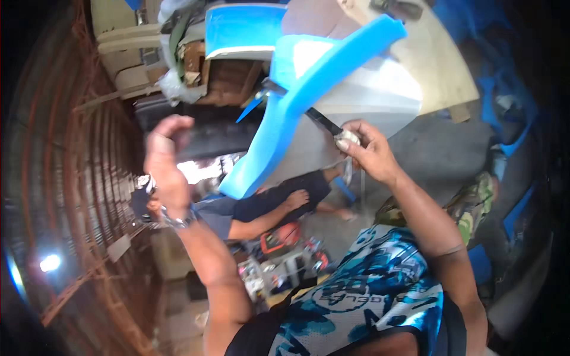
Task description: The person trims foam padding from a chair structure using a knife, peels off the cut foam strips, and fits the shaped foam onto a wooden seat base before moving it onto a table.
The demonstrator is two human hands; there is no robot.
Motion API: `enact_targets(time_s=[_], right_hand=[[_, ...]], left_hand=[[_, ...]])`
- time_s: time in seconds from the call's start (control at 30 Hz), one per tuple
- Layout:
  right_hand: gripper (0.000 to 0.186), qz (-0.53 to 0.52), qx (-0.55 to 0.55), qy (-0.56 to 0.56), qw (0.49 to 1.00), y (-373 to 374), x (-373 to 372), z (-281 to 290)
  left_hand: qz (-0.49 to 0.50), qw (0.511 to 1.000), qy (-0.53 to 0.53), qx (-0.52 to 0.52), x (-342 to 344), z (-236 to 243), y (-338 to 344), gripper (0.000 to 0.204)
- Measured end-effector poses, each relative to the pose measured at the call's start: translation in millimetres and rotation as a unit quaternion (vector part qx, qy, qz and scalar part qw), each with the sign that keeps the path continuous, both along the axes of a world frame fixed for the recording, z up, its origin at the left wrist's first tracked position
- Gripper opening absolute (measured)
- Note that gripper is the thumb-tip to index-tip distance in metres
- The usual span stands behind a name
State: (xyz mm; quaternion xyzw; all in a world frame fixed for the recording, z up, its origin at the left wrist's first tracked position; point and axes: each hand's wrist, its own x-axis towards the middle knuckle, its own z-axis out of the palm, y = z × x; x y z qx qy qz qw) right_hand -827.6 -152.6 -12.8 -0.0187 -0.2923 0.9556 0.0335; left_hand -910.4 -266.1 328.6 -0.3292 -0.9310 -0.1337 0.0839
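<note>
Head view, looking steeply down with strong fisheye bending. The right hand (pixel 367 151) is raised at centre right, its fingers pinched shut around the pale handle end of a slim dark-bladed tool (pixel 323 121), which runs up and to the left from the grip. The tool's blade lies against, and is partly hidden behind, a long curved blue panel (pixel 309 89) that slants from the upper right down to the lower centre of the picture; the exact point of contact cannot be made out. The left hand (pixel 166 157) is lifted at centre left, well apart from the panel, loosely curled with the fingers bent inward and nothing visibly held; a metal wristwatch (pixel 178 221) circles its wrist. Below the panel another person in dark clothes (pixel 261 207) crouches on the floor, one arm stretched forward. Beside that person lies a scatter of tools (pixel 285 261), among them a red-orange case. A pale flat board (pixel 433 65) lies at the upper right, behind the panel.
</note>
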Motion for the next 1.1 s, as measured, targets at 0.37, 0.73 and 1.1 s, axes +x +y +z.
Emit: enact_targets(time_s=[0.37, 0.73, 1.1], right_hand=[[0.033, -0.121, -0.088, 0.017, 0.989, 55, 13, -47], [0.038, -0.275, 0.001, 0.052, 0.960, 52, 36, -30], [0.037, -0.444, 0.057, 0.087, 0.890, 63, 48, -32]], left_hand=[[-0.217, 0.972, -0.013, -0.090, 32, -79, 35, 0.042], [-0.319, 0.737, 0.346, -0.485, 67, -99, 294, 0.080], [-0.323, 0.628, 0.382, -0.596, 106, -157, 328, 0.047]])
